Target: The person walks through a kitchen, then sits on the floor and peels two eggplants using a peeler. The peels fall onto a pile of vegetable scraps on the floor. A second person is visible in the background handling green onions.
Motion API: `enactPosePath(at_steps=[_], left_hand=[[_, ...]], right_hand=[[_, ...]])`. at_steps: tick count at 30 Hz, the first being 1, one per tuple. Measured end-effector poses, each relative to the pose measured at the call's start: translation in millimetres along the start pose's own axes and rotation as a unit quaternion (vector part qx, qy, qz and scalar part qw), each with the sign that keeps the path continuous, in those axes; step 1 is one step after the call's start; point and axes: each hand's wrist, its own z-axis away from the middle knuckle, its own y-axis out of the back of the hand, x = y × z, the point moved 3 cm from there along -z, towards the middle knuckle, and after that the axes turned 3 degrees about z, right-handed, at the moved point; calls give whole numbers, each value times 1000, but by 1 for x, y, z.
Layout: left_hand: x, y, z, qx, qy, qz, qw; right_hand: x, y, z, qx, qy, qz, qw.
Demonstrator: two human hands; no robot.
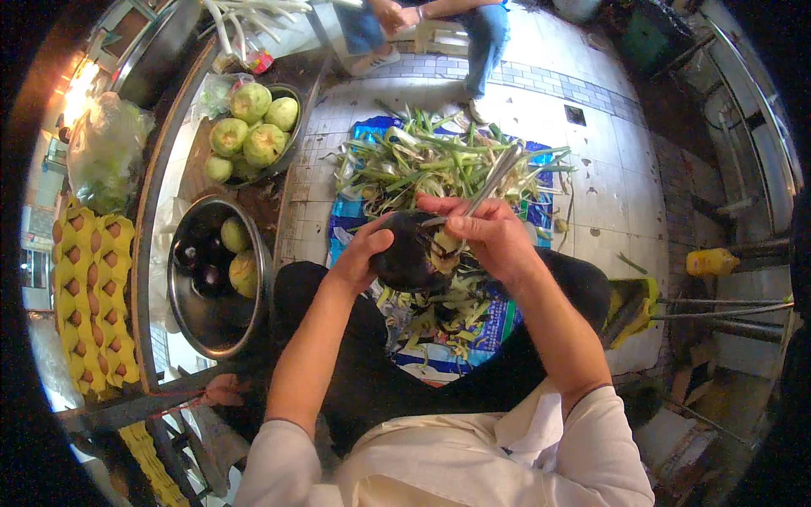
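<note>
A dark round eggplant [405,256] rests in my left hand [361,253], its stem end turned to the right with some pale flesh bared. My right hand [491,231] grips a metal peeler [491,180] against that stem end; its blade is partly hidden by the fingers. Peelings [443,317] lie below on a blue printed plastic sheet [415,362] between my knees. On my left, a steel bowl [263,310] holds whole dark eggplants [209,277] and a few peeled ones [243,274]. Behind it stands another bowl [293,142] piled with several peeled pale-green eggplants [263,144].
Green onion trimmings [437,158] heap on the sheet's far part. Another person [485,38] sits beyond them. Yellow egg trays [95,304] and a plastic bag [108,152] are at far left. A yellow dustpan [646,304] and yellow bottle [711,262] are at right.
</note>
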Motion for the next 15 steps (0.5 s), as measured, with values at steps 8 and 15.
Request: enactPosePath(at_steps=[8, 15], left_hand=[[4, 3, -4, 62, -145, -71, 985], [-2, -12, -4, 99, -189, -30, 977]], right_hand=[[11, 17, -27, 168, 15, -103, 980], [16, 29, -34, 241, 5, -172, 955]])
